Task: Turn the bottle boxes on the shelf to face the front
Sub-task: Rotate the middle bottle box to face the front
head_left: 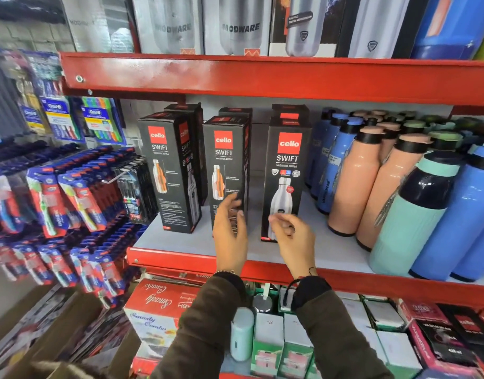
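Three tall black Cello Swift bottle boxes stand in a front row on the middle shelf (180,246). The left box (169,170) is turned slightly, showing a side panel with an orange cutaway bottle picture. The middle box (226,162) shows that same cutaway picture. The right box (286,176) shows a white bottle picture. More black boxes stand behind them. My left hand (231,231) is in front of the middle box's lower part, fingers apart, holding nothing. My right hand (291,236) hovers at the right box's base, fingers loosely curled, empty.
Peach, blue and mint bottles (372,181) crowd the shelf's right side. Toothbrush packs (71,203) hang on the left. A red shelf beam (262,77) runs above with Modware boxes on it. Boxed goods (159,305) fill the shelf below.
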`<state>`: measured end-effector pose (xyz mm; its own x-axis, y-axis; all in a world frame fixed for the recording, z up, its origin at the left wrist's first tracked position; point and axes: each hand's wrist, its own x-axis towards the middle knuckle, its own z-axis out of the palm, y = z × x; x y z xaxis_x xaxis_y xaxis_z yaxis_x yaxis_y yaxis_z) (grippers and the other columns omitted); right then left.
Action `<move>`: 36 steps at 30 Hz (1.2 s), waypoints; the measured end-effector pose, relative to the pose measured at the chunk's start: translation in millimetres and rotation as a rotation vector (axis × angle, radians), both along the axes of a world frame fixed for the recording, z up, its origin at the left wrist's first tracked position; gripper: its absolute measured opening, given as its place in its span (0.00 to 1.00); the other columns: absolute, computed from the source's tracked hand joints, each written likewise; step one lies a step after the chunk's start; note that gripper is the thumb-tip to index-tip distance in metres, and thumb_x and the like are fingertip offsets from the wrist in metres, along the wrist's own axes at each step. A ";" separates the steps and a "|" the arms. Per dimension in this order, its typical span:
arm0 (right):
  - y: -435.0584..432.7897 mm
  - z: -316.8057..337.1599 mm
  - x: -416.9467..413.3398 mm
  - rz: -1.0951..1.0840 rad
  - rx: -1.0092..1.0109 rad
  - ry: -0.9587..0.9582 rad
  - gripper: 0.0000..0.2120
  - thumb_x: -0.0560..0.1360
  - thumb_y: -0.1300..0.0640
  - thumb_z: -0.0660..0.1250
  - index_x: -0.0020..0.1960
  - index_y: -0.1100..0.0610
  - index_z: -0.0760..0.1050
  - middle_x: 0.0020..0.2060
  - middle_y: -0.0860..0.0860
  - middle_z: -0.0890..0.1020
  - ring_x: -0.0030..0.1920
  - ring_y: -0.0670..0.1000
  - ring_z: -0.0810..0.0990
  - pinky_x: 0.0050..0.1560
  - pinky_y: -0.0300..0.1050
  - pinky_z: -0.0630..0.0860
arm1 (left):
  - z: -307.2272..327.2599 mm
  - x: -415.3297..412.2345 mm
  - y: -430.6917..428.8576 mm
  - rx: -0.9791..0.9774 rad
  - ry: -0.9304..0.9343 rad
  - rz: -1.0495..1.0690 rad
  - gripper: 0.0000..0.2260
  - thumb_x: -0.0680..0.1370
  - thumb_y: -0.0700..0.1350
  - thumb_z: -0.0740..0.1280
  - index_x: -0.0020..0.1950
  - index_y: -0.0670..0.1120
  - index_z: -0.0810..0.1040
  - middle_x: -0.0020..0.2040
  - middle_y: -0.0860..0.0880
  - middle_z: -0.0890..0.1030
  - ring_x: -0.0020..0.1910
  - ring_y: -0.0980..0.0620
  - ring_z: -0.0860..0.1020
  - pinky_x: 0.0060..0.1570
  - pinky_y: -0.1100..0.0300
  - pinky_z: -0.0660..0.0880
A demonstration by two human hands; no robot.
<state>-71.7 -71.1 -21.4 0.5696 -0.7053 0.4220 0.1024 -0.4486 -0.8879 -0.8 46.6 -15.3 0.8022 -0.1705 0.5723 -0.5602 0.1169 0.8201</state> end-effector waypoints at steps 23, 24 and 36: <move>56.5 10.3 88.4 -0.039 -0.028 0.072 0.32 0.66 0.42 0.77 0.66 0.52 0.73 0.56 0.45 0.83 0.57 0.43 0.80 0.60 0.45 0.78 | 0.4 100.9 36.7 -0.144 0.383 -0.257 0.19 0.85 0.54 0.58 0.63 0.44 0.83 0.58 0.48 0.86 0.58 0.54 0.84 0.61 0.54 0.80; 56.6 12.9 89.1 -0.063 -0.043 0.078 0.35 0.64 0.39 0.78 0.65 0.51 0.72 0.56 0.44 0.83 0.57 0.43 0.80 0.60 0.44 0.78 | 1.6 100.7 36.7 -0.177 0.389 -0.252 0.20 0.85 0.54 0.58 0.62 0.43 0.83 0.57 0.48 0.86 0.56 0.54 0.84 0.57 0.56 0.81; 56.3 15.6 92.7 -0.092 -0.057 0.130 0.44 0.58 0.39 0.78 0.69 0.52 0.68 0.61 0.47 0.80 0.63 0.48 0.78 0.64 0.49 0.76 | -2.3 111.4 33.9 -0.093 0.294 -0.120 0.15 0.84 0.45 0.59 0.69 0.46 0.77 0.66 0.51 0.77 0.64 0.57 0.76 0.67 0.63 0.69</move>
<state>21.0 -14.7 -5.7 0.5558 -0.7342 0.3899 -0.0553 -0.5006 -0.8639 110.6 80.5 -17.6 0.9124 -0.2319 0.3372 -0.2791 0.2498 0.9272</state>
